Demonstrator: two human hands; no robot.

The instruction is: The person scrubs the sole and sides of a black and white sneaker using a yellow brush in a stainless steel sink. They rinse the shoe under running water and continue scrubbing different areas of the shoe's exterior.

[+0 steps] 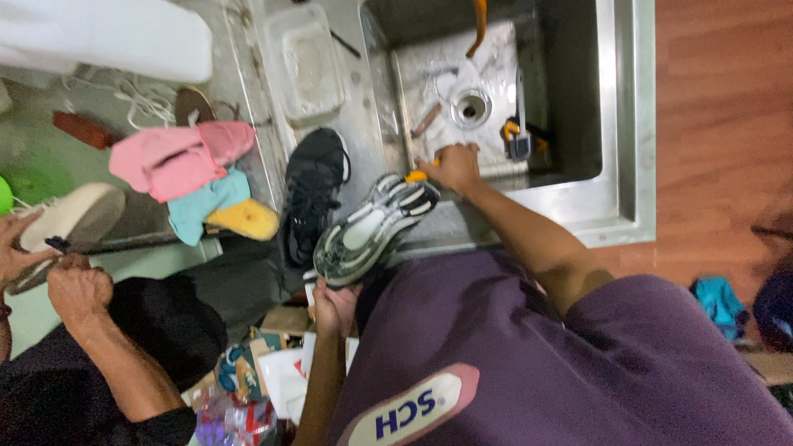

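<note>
Now left hand [334, 306] grips grey-soled sneaker [368, 235] sole-up at 9 o'clock of sink [628, 124], right hand [453, 165] closed on orange brush [417, 175]; likely mid-scrub.

**Where everything sits around the sink**

So the sink [628, 124] takes up the upper right, with the drain [472, 108] in the middle of its floor and a brush [519, 140] lying just right of the drain. The right hand [453, 165] is at the sink's near edge. The sneaker [372, 231] is held sole-up just left of that hand, over the table [363, 140], with the left hand [334, 307] under its heel. A second shoe [314, 194] lies on the table right beside it, further left. Behind that shoe sits a tub [306, 62]. A pile of cloths [186, 165] is further left again. Another person's hands [58, 272] hold a shoe [70, 216] at the far left.
</note>
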